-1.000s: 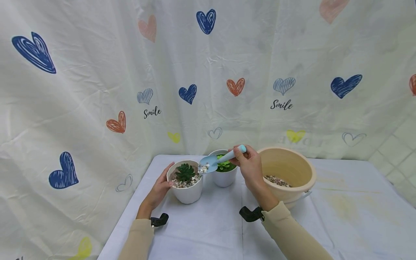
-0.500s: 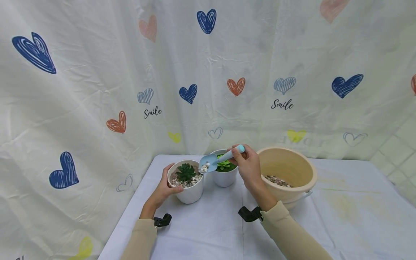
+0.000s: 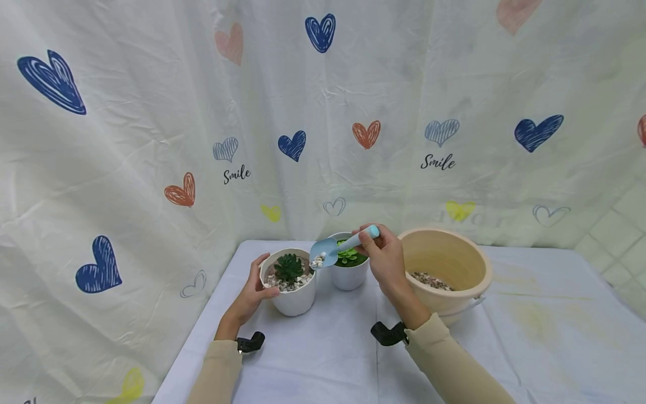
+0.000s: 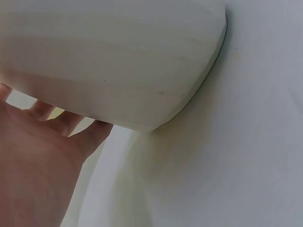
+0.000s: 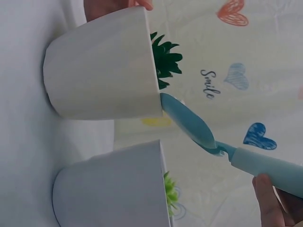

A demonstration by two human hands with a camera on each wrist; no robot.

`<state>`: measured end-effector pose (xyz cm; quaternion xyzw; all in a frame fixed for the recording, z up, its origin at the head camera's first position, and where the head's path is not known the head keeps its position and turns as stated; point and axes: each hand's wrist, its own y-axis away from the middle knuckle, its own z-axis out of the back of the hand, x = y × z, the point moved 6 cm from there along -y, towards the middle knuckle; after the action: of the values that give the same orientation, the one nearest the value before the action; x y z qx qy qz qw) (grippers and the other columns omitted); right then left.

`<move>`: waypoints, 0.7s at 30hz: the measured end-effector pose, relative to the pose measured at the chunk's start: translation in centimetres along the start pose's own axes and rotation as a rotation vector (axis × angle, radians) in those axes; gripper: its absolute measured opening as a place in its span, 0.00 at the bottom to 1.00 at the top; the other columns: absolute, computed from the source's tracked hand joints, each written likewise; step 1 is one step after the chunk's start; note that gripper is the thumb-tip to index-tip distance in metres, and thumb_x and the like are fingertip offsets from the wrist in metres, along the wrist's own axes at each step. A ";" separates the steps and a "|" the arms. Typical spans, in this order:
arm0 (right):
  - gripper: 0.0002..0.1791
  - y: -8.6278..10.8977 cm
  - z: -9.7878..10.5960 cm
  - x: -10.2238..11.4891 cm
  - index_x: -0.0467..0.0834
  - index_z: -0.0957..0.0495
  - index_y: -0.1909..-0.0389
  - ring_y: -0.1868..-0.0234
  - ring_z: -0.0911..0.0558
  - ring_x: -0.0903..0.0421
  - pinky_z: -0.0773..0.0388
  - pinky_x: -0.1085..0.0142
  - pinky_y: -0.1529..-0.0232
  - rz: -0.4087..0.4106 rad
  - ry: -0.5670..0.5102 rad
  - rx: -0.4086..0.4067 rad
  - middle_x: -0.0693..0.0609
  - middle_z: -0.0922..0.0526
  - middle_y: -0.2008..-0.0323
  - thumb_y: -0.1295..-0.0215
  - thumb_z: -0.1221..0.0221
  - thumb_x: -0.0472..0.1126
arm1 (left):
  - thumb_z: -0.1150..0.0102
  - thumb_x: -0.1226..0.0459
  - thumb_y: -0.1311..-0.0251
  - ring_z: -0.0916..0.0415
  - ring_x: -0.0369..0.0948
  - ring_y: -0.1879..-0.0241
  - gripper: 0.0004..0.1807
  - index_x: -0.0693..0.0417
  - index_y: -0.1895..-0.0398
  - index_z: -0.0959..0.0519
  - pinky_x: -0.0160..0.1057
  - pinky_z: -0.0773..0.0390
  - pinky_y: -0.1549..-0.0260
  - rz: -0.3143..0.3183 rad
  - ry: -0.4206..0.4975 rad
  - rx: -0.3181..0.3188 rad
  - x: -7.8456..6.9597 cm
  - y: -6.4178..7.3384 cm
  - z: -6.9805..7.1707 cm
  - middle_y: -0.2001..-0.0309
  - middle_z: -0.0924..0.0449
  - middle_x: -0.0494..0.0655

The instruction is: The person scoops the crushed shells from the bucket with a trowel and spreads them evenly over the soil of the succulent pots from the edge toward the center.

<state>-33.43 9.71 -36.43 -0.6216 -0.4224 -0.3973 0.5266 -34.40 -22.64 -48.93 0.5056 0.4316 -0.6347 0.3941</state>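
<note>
Head view: where's the scoop (image 3: 327, 249)?
Its tip is at the nearer pot (image 3: 298, 300), right hand (image 3: 386, 259) pinching the handle (image 3: 350, 243).
Left hand (image 3: 249, 295)?
Curled round that pot, likely to steady it.

Head view fairly bright, even lt; wrist views dimmer, L one soft w/ shadow by pot (image 4: 113, 61).

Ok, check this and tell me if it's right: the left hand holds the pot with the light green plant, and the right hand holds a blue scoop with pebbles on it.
Wrong plant: the head view shows the left hand holding the pot with the dark green plant. The right hand does hold a blue scoop with pebbles on it.
</note>
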 end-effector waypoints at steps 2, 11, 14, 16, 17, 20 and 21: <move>0.15 0.1 -0.1 0.1 0.29 0.24 0.46 0.52 0.15 0.59 0.15 0.59 0.48 0.010 0.000 0.012 0.33 0.17 0.48 0.26 0.42 0.36 | 0.35 0.61 0.38 0.45 0.53 0.23 0.54 0.36 0.19 0.61 0.43 0.35 0.33 -0.002 0.009 0.005 0.0 0.0 0.0 0.20 0.49 0.50; 0.15 0.5 -0.7 0.7 0.29 0.24 0.46 0.51 0.15 0.59 0.16 0.68 0.50 0.041 -0.004 0.067 0.31 0.18 0.47 0.26 0.42 0.34 | 0.39 0.63 0.35 0.49 0.50 0.22 0.49 0.38 0.17 0.58 0.43 0.37 0.31 -0.008 0.025 0.013 0.2 0.1 0.4 0.20 0.51 0.48; 0.15 0.5 -0.8 0.8 0.29 0.24 0.46 0.50 0.15 0.58 0.16 0.67 0.49 0.039 0.003 0.075 0.31 0.18 0.46 0.26 0.42 0.35 | 0.40 0.63 0.34 0.54 0.52 0.20 0.49 0.40 0.16 0.58 0.41 0.39 0.31 -0.016 0.038 0.018 0.2 0.1 0.5 0.18 0.54 0.48; 0.15 0.5 -0.8 0.9 0.29 0.24 0.45 0.50 0.15 0.57 0.16 0.67 0.49 0.040 0.004 0.079 0.31 0.18 0.46 0.26 0.42 0.35 | 0.41 0.63 0.33 0.55 0.51 0.20 0.48 0.40 0.16 0.57 0.38 0.38 0.31 -0.020 0.049 0.023 0.2 0.1 0.5 0.17 0.56 0.47; 0.15 0.6 -0.8 0.9 0.29 0.24 0.45 0.50 0.15 0.58 0.16 0.67 0.49 0.040 0.006 0.082 0.31 0.18 0.46 0.26 0.42 0.35 | 0.41 0.63 0.33 0.55 0.50 0.20 0.48 0.39 0.16 0.57 0.35 0.37 0.32 -0.021 0.053 0.025 0.2 0.1 0.5 0.17 0.57 0.47; 0.15 0.6 -0.9 0.9 0.29 0.24 0.46 0.51 0.14 0.59 0.16 0.66 0.49 0.046 0.004 0.089 0.31 0.18 0.47 0.26 0.41 0.35 | 0.43 0.64 0.32 0.52 0.45 0.21 0.47 0.36 0.17 0.56 0.29 0.34 0.35 -0.027 0.063 0.028 0.1 0.1 0.5 0.17 0.57 0.48; 0.15 0.6 -0.9 0.9 0.29 0.24 0.46 0.51 0.14 0.59 0.16 0.66 0.49 0.049 0.001 0.095 0.31 0.18 0.47 0.26 0.41 0.36 | 0.44 0.64 0.32 0.50 0.43 0.22 0.46 0.35 0.17 0.56 0.28 0.34 0.36 -0.028 0.065 0.029 0.1 0.1 0.5 0.17 0.57 0.48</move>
<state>-32.64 8.87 -35.63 -0.6061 -0.4251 -0.3639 0.5652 -34.43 -23.14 -49.01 0.5255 0.4419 -0.6295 0.3639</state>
